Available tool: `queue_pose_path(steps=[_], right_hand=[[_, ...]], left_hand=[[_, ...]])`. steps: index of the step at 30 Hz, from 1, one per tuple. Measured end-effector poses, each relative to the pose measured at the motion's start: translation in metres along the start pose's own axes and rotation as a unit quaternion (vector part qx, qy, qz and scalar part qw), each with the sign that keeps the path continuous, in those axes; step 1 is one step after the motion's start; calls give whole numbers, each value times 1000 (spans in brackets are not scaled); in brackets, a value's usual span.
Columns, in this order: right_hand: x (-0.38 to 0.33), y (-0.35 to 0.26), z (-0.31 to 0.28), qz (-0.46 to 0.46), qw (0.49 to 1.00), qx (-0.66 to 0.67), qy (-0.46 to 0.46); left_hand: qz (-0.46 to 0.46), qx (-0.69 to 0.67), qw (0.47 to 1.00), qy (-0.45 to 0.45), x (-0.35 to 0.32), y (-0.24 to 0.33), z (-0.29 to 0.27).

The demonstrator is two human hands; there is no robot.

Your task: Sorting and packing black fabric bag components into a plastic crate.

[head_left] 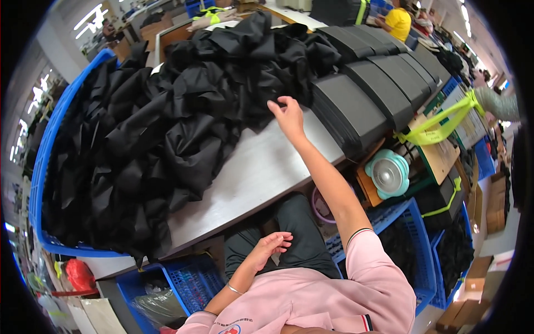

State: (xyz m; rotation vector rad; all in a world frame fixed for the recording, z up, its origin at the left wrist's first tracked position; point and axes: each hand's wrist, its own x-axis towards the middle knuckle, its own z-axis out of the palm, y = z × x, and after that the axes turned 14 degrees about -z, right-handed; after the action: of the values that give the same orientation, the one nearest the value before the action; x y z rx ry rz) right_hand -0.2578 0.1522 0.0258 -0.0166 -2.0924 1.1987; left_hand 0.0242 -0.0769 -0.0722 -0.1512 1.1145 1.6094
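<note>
Black fabric heap (167,128) edge: right hand (288,116) grip open (touching) | steel table (261,167) bare | left hand (270,247) open

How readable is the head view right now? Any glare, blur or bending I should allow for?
Head view: strong fisheye, the table edge and blue crate rim bow, corners black. Ceiling lights blow out at upper left. The black fabric pile loses fold detail in its darkest parts. The right hand is sharp, as is the left hand on the lap.
</note>
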Motion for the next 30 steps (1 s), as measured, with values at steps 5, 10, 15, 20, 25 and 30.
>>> queue_pose_path(steps=[5, 10, 15, 20, 25, 30], right_hand=[[37, 24, 23, 52, 995, -39, -72], [-56, -52, -11, -405, 889, -196, -80], [-170, -66, -63, -506, 774, -233, -302], [-215, -55, -81, -459, 793, -225, -332], [-222, -61, -89, -386, 867, -183, -258], [-227, -66, -92, -298, 901, -95, -299]], left_hand=[[27, -7, 999, -23, -9, 22, 9], [143, 17, 989, 29, -33, 49, 9], [438, 328, 800, 245, -58, 111, 33], [372, 466, 745, 299, 16, 112, -13], [390, 421, 745, 340, 41, 114, -18], [469, 434, 673, 372, 14, 125, 28]])
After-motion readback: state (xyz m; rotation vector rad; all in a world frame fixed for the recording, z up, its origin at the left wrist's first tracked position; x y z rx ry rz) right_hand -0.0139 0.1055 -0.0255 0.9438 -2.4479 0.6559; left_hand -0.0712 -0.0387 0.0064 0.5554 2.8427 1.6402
